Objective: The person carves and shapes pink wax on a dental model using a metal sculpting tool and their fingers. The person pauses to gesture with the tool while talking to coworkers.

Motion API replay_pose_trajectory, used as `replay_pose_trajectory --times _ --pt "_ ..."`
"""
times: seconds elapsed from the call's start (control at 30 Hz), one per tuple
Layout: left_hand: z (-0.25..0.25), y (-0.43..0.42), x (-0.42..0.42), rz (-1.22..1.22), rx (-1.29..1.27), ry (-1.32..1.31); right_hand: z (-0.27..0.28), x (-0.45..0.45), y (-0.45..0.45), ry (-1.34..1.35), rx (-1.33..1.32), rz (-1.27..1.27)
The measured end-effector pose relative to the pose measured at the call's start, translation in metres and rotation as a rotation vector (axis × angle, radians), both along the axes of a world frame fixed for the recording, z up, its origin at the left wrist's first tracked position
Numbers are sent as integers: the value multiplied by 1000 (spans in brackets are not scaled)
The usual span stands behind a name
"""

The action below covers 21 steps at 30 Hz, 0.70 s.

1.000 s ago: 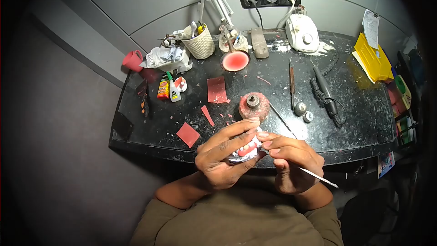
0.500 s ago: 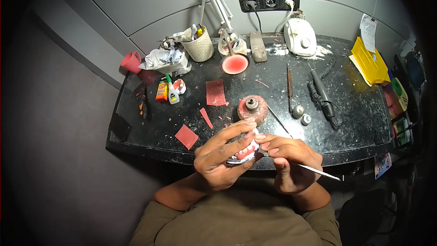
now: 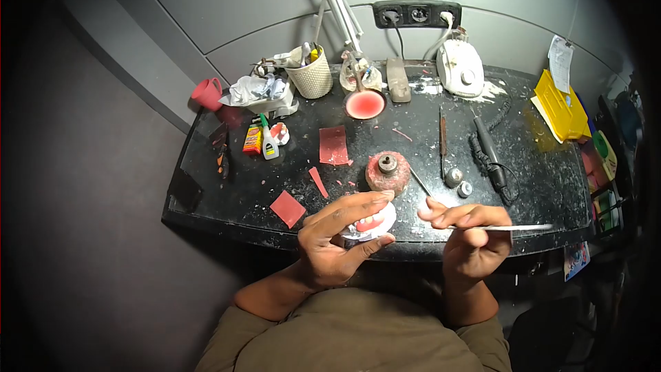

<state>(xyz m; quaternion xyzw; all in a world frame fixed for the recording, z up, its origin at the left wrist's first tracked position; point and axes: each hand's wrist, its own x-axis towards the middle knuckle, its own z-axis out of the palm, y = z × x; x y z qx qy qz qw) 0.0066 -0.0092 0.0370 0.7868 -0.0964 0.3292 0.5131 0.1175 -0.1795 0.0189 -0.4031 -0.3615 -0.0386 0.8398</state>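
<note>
My left hand (image 3: 335, 238) is wrapped round a white dental model (image 3: 377, 225) with teeth and pink wax, at the front edge of the desk. To its right, my right hand (image 3: 475, 238) pinches a thin pale tool (image 3: 527, 227), which lies nearly level with one end out to the right. A gap separates this hand from the model. Just beyond the hands stands a pinkish burner (image 3: 387, 171) with a metal top. Red wax sheets (image 3: 333, 145) and a narrow wax strip (image 3: 317, 182) lie left of the burner.
On the black desk (image 3: 413, 124) are a round pan of red wax (image 3: 365, 104), a woven cup (image 3: 312, 76), a glue bottle (image 3: 269, 141), a brown-handled tool (image 3: 443, 134), a handpiece (image 3: 489, 148) and a white control unit (image 3: 460, 69). A pink mug (image 3: 206, 95) stands far left.
My right hand has moved right, away from the model, and the tool in it has turned from slanting to nearly level. My left hand still holds the model. The view has shifted slightly.
</note>
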Motion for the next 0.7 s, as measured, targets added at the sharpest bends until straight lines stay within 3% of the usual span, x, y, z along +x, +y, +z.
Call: replay_pose_trajectory --times 0.13,0.43,0.7 --pt "2 0 -4 -21 -66 11 -5 -1 -9 22 3 119" --pt "3 5 -7 44 17 5 13 -14 1 -359 -331 -84" --pt "4 7 -1 123 155 -43 14 -12 9 -419 -336 -90"
